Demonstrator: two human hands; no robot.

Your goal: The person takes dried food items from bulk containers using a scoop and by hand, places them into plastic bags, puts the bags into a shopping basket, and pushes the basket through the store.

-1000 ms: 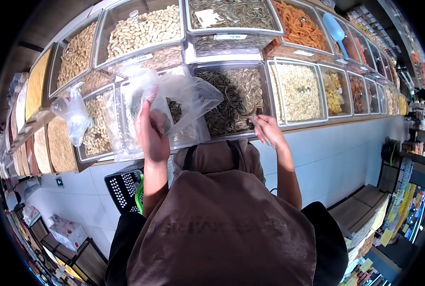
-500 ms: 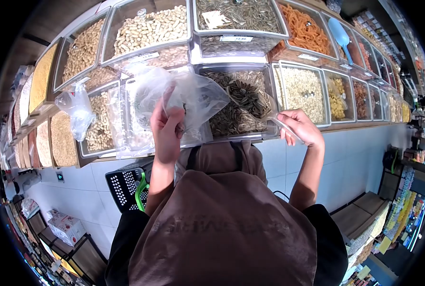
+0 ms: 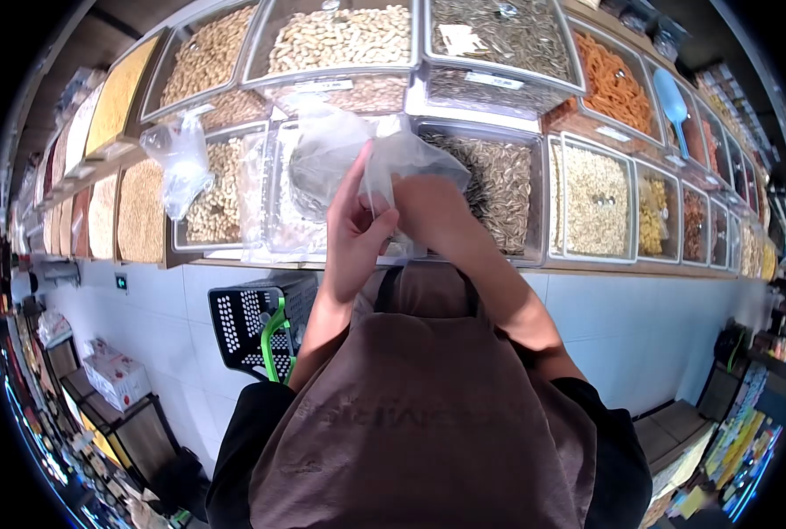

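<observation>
A thin clear plastic bag is bunched open over the front bins. My left hand grips its near rim, fingers closed on the film. Reaching across from the right, my right hand is at the bag's mouth, with its fingers hidden by the film. The clear scoop it held a moment ago no longer shows in the bin, and appears to be inside the bag with the hand. Just right of it is the bin of sunflower seeds, partly covered by my forearm.
Behind stand bins of peanuts, striped seeds and orange strips. A blue scoop lies on a lid at right. Another plastic bag hangs at left. A black basket with a green handle stands on the floor.
My right hand has moved left from the seed bin to the bag's mouth, taking the clear scoop and its dark seeds. My left hand still holds the bag. The view has shifted.
</observation>
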